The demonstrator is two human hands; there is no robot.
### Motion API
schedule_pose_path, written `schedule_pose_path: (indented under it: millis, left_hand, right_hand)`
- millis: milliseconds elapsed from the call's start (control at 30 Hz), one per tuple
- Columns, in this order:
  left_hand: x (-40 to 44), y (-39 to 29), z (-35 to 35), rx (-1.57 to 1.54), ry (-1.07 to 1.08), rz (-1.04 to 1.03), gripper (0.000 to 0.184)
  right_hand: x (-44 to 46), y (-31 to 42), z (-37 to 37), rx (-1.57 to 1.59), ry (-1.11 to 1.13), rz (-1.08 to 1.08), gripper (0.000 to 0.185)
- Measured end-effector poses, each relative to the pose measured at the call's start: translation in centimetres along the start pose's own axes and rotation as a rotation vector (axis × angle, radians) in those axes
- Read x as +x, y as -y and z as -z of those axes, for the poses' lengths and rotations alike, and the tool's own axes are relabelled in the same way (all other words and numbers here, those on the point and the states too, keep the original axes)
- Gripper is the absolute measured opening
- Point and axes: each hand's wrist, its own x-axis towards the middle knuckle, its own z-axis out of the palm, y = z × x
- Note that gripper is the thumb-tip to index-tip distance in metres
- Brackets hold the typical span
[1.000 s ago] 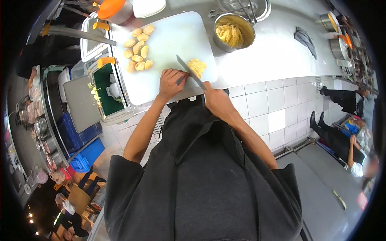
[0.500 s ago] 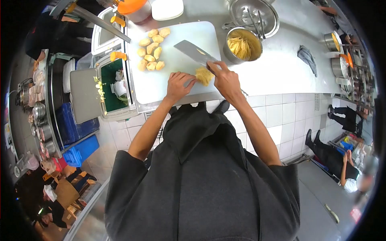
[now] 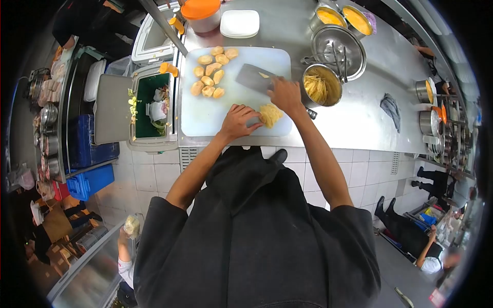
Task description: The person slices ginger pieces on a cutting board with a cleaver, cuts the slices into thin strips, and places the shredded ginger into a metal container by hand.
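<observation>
My right hand [image 3: 285, 96] grips a cleaver [image 3: 251, 78] by its handle. The broad blade is over the white cutting board [image 3: 205, 115], pointing left, with a pale scrap stuck on it. My left hand [image 3: 239, 122] is at the near part of the board, thumb and fingertips closed against the left edge of a small pile of yellow potato strips [image 3: 270, 115]. Several peeled potatoes [image 3: 210, 69] lie grouped at the board's far left. Right of the board, a metal pot [image 3: 336, 97] holds more potato strips [image 3: 316, 88].
A metal bowl [image 3: 357, 61] with utensils stands behind the pot, near two pots of yellow liquid [image 3: 357, 19]. A grey cloth [image 3: 390, 110] lies on the steel counter [image 3: 364, 123]. Left of the board is an open green-lined bin [image 3: 141, 92]. Another person's hand holds a wrapped bundle [image 3: 132, 226] at lower left.
The cleaver and my right hand have moved away from the potato strips, toward the board's far side. My left hand stays at the pile. The camera view has shifted, and a bundle appears at lower left.
</observation>
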Motion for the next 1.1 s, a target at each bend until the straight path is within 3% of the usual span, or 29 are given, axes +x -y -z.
schedule_pose_path:
  millis: [67, 200, 300, 367, 567, 767, 1100]
  left_hand:
    - [-0.1, 0.2, -0.1, 0.014, 0.023, -0.021, 0.028]
    - [-0.1, 0.2, -0.2, -0.004, 0.002, -0.031, 0.029]
    - [-0.2, 0.1, 0.0, 0.019, 0.046, 0.000, 0.028]
    - [0.0, 0.2, 0.0, 0.012, 0.051, 0.002, 0.029]
    - [0.0, 0.2, -0.2, 0.024, 0.026, -0.005, 0.026]
    - [-0.2, 0.3, -0.4, 0.007, 0.057, 0.004, 0.022]
    - [0.0, 0.3, -0.4, 0.012, 0.058, -0.010, 0.024]
  right_hand:
    - [1.3, 0.9, -0.3, 0.130, -0.069, 0.008, 0.052]
    - [2.0, 1.4, -1.8, 0.061, -0.081, 0.002, 0.055]
    - [1.7, 1.4, -2.3, 0.005, -0.023, -0.029, 0.049]
    - [1.5, 1.0, -2.7, 0.131, -0.164, 0.007, 0.038]
    - [0.7, 0.9, -4.7, 0.020, -0.198, 0.031, 0.016]
    - [0.6, 0.1, -5.7, -0.002, -0.288, 0.095, 0.009]
    - [0.3, 0.6, -5.0, -0.175, -0.252, 0.105, 0.015]
